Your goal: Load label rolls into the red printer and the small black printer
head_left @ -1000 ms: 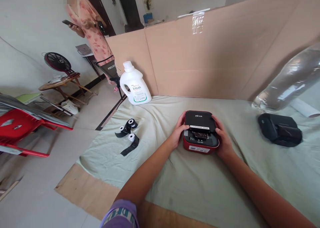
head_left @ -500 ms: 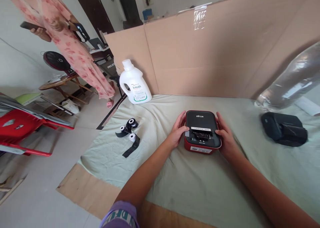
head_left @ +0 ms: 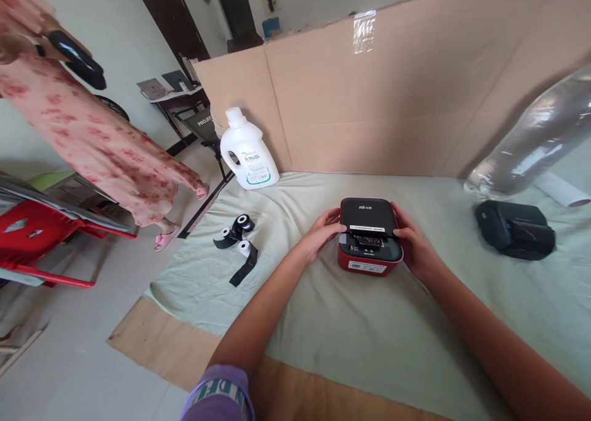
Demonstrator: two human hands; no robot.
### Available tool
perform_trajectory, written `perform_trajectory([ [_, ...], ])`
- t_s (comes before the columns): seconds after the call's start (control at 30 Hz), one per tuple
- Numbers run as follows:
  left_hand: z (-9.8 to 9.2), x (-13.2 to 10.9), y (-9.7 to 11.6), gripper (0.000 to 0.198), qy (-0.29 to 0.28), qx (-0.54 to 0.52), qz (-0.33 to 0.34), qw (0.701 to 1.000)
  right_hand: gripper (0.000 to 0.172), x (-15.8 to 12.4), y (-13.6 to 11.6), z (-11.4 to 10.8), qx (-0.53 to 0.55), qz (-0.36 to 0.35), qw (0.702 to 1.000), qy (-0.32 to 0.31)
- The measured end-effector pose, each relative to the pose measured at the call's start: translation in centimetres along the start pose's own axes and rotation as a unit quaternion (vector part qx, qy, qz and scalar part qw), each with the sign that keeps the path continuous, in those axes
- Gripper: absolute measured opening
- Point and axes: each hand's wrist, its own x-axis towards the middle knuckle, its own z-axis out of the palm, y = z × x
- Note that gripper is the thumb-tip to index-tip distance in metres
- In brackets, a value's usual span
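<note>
A small label printer [head_left: 368, 212] with a black lid and red body rests on the green cloth. Black label strip shows in the slot at its front, below a white sticker. My left hand [head_left: 321, 232] grips its left side, thumb on the lid's edge. On the opposite side my right hand [head_left: 414, 242] holds it likewise, with the thumb near the lid seam. The fingertips behind the printer are partly hidden. Off to the left lie several small rolls of black label tape [head_left: 244, 223], one with its black strip [head_left: 243, 273] unrolled over the cloth.
A white detergent bottle [head_left: 252, 153] stands by the cardboard wall [head_left: 369, 113]. A black device [head_left: 514, 229] and a clear plastic-wrapped roll [head_left: 521, 156] lie at right. A person in a pink floral dress [head_left: 87, 125] is beyond the table, near a red folding chair [head_left: 41, 236].
Both hands keep their hold on the printer, which appears slightly higher and further left in view. The person in the background has moved left and closer.
</note>
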Motion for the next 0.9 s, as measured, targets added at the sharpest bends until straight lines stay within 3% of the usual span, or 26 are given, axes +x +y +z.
perform_trajectory([
  [0.27,0.0,-0.1,-0.1,0.050,-0.005,0.022,-0.004,1.000,0.061,-0.5,-0.7,0.2,-0.007,0.026,0.998,-0.048],
  [0.9,-0.3,0.3,-0.3,0.058,-0.020,-0.017,0.000,1.000,0.069,-0.2,0.4,0.1,0.012,0.023,1.000,-0.014],
])
